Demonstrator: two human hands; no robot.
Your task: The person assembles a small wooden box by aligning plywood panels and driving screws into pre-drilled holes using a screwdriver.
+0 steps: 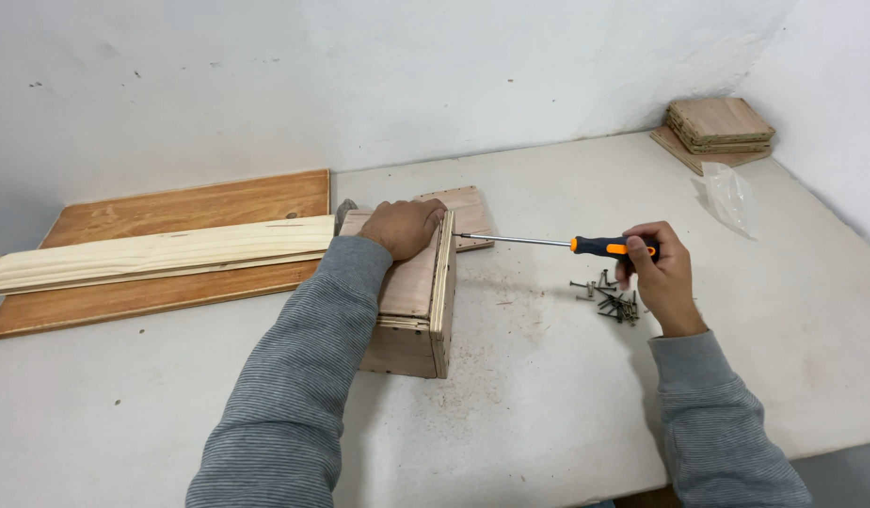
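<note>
While a white worktable fills most of the frame against a bare white wall, a person in a grey striped sweater works on a small plywood box near its middle. Behind the box, to the left, a dark brown board lies flat with a pale plank resting lengthwise on top of it. Another small plywood panel lies flat just behind the box. A short stack of plywood squares sits in the far right corner, well apart from the work, with a crumpled clear plastic bag near it.

The left hand presses palm-down on the top far end of the box, fingers curled over its edge to steady it. The right hand is closed around the orange-and-black handle of a screwdriver, whose shaft lies level and whose tip meets the upper edge of the box's right side panel. A loose heap of dark screws lies on the table just below the right hand.

Judging by its shape, the box looks largely assembled, with sides and top already joined; the screw at the tip appears to be partly in hand, and the heap suggests more fastening may remain. Whether the screw is fully seated cannot be told.
</note>
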